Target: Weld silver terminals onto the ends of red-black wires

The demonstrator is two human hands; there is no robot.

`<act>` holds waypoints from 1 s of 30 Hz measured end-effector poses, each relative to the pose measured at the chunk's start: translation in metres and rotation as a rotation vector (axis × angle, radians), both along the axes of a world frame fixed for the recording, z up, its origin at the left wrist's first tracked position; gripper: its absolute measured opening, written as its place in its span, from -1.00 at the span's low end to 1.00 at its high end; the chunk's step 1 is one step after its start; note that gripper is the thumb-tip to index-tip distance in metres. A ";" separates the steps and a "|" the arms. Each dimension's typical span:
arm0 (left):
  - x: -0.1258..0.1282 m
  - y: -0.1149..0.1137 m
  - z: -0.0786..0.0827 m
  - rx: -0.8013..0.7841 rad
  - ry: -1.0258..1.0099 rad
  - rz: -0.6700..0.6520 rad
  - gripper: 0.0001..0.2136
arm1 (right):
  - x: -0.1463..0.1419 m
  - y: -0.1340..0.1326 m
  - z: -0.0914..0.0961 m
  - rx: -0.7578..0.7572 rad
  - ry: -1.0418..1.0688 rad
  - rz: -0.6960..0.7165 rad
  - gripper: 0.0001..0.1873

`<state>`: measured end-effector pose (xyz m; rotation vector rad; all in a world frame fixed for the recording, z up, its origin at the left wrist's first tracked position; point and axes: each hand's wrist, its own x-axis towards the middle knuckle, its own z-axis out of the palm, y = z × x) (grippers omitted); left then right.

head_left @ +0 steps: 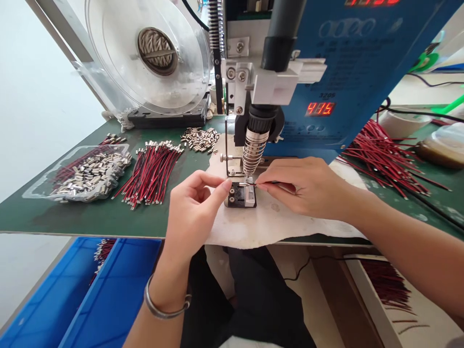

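Two hands met at a small metal fixture [240, 195] under the soldering nozzle [253, 150]. The left hand [192, 212] pinched a tiny metal terminal [242, 184] over the fixture; the right hand [300, 186] gripped a thin red-black wire [270, 183], its tip touching that terminal. Both rested on a white cloth [271, 217].

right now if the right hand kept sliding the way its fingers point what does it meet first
The right hand points leftward, holding a thin wire over the small metal fixture. Going straight on, it would probably first meet the left hand fingertips, which seem to touch the wire's end.
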<state>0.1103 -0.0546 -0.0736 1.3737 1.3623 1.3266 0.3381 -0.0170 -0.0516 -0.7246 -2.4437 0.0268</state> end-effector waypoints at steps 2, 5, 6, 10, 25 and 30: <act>-0.006 0.000 -0.003 -0.030 0.030 -0.020 -0.78 | 0.000 0.000 0.000 0.007 0.004 0.002 -0.81; -0.010 0.001 -0.006 -0.044 0.054 -0.020 -0.78 | 0.000 -0.001 0.001 0.010 -0.006 -0.006 -0.81; -0.011 0.001 -0.007 -0.042 0.064 -0.021 -0.78 | 0.000 -0.001 0.001 0.017 -0.005 -0.002 -0.82; -0.009 0.001 -0.008 -0.041 0.099 -0.019 -0.79 | 0.000 0.000 0.002 0.006 -0.003 0.002 -0.81; -0.008 0.001 -0.007 -0.041 0.129 -0.033 -0.81 | -0.002 -0.001 0.001 0.037 0.012 -0.054 -0.84; -0.007 0.002 -0.007 -0.041 0.131 -0.035 -0.82 | -0.002 -0.001 0.001 0.050 0.014 -0.053 -0.81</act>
